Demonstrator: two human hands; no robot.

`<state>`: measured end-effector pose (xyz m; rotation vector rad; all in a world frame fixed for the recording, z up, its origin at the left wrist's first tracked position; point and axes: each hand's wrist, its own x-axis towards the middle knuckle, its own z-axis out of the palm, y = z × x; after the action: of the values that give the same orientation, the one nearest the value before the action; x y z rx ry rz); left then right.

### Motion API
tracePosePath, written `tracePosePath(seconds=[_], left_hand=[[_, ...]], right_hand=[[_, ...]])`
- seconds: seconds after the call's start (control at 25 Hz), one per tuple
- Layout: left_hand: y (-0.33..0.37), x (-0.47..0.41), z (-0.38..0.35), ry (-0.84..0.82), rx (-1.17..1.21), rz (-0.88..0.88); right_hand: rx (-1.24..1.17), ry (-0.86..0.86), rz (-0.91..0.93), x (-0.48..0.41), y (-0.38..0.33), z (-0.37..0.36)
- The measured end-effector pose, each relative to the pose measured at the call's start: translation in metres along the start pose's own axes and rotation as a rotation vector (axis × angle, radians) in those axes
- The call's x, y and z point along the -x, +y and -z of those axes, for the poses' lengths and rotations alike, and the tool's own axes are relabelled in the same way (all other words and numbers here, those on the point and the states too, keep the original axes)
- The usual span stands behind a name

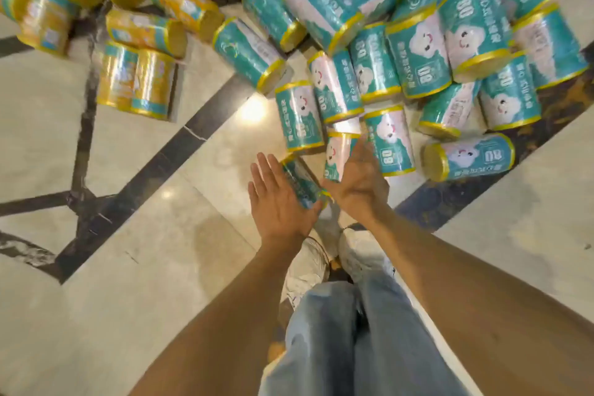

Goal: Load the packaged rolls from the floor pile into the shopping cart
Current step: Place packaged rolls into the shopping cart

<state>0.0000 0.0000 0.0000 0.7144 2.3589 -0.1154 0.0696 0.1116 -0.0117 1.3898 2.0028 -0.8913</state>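
These film-wrapped rolls look light and squishy, but the plastic seems slick, so I'd squeeze one by its sides rather than its ends. The nearest teal roll (pixel 300 182) sits at the near edge of the pile (pixel 418 42), between both hands. The left hand (pixel 279 206) lies flat on its left side, fingers straight and slightly spread. The right hand (pixel 360 183) is just right of it with its fingers stretched out, but it's too blurry to tell if they're touching.

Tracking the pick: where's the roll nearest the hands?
Head view, centre: teal roll between left hand and right hand, nearest edge of the pile.
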Motion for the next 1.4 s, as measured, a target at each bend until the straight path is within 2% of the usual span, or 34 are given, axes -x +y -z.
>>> tracePosePath(seconds=[0.12, 0.24, 0.36, 0.48, 0.56, 0.68, 1.0, 1.2, 1.4], left_hand=[[0.002, -0.018, -0.059, -0.045, 0.28, 0.262], [0.014, -0.032, -0.088, 0.003, 0.639, 0.434], [0.014, -0.036, -0.08, 0.075, 0.649, 0.464], [0.013, -0.022, -0.043, 0.069, 0.532, 0.321], [0.015, -0.002, 0.001, 0.083, 0.462, 0.253], [0.034, 0.031, 0.093, 0.147, 0.482, 0.184], [0.124, 0.137, 0.418, 0.412, 0.641, -0.135], [0.204, 0.246, 0.588, 0.516, 0.657, -0.403], [0.305, 0.314, 0.694, 0.543, 0.686, -0.645]], right_hand=[[0.006, 0.08, -0.037, -0.027, 0.012, -0.047], [-0.176, 0.19, -0.108, -0.039, 0.018, -0.071], [-0.187, 0.228, -0.107, -0.041, 0.019, -0.066], [-0.134, 0.18, -0.057, -0.021, 0.013, -0.035], [-0.117, 0.168, -0.034, 0.007, 0.003, 0.0], [-0.114, 0.197, 0.023, 0.059, -0.027, 0.076], [-0.26, 0.499, 0.134, 0.227, -0.115, 0.363], [-0.357, 0.783, 0.191, 0.361, -0.105, 0.537], [-0.419, 1.071, 0.125, 0.447, -0.057, 0.669]])
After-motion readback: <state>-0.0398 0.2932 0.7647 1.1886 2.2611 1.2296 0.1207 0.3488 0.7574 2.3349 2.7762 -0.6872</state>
